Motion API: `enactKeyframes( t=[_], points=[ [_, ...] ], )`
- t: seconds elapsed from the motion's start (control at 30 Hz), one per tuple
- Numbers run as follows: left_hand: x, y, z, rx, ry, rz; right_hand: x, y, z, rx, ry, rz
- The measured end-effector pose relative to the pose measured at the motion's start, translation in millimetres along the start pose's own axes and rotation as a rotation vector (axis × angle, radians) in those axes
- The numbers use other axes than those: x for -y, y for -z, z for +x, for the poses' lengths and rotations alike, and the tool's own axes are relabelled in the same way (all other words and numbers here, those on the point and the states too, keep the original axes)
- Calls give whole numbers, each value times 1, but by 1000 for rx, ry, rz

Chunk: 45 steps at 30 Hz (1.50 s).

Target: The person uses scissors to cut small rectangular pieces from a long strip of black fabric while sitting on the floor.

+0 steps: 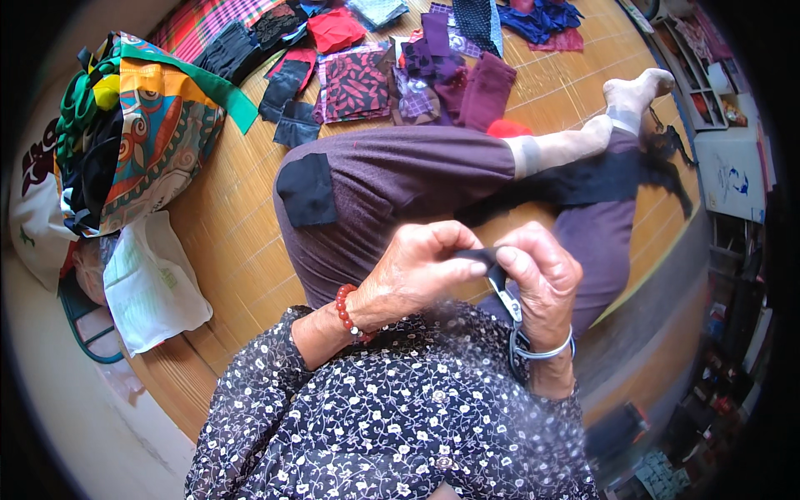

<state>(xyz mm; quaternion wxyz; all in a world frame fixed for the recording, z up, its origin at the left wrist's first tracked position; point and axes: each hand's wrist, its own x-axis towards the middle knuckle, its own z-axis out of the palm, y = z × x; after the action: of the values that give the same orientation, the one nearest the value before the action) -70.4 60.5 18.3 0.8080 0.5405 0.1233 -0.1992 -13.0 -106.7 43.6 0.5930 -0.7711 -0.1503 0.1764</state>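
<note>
In front of my body both hands meet over a small piece of black cloth. My left hand, with a red bead bracelet at the wrist, pinches one side of it between thumb and fingers. The other side is pinched by my right hand, its thumb almost against the left one. A silvery metal tool lies along the right palm; its kind is unclear. A squarish black cloth patch rests on my left knee. Across my lower legs is a long black cloth.
Several stacks of cloth pieces, including a dark red patterned stack and a maroon piece, lie on the mat beyond my legs. At left stand a full patterned bag and a white plastic bag. Shelves line the right.
</note>
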Motion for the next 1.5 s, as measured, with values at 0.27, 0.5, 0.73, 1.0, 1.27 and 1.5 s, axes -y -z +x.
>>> enactKeyframes(
  t=[0.27, 0.5, 0.73, 1.0, 1.27, 1.5],
  points=[
    [-2, -3, 0, 3, 68, -142, -3, -7, 4, -47, 154, -156],
    [1, 2, 2, 64, 111, -198, -7, -8, 4, -42, 213, -245],
    [2, 2, 4, 48, 107, -158, -6, -10, 4, -21, 194, -229],
    [8, 1, 4, 15, 115, -44, -10, -10, 3, -27, 203, -227],
    [8, 2, 1, 28, 215, -127, -15, -5, 3, 39, -192, 108],
    [6, 0, 0, 31, 275, -177, -10, 1, 7, 18, -252, 159]
  ],
)
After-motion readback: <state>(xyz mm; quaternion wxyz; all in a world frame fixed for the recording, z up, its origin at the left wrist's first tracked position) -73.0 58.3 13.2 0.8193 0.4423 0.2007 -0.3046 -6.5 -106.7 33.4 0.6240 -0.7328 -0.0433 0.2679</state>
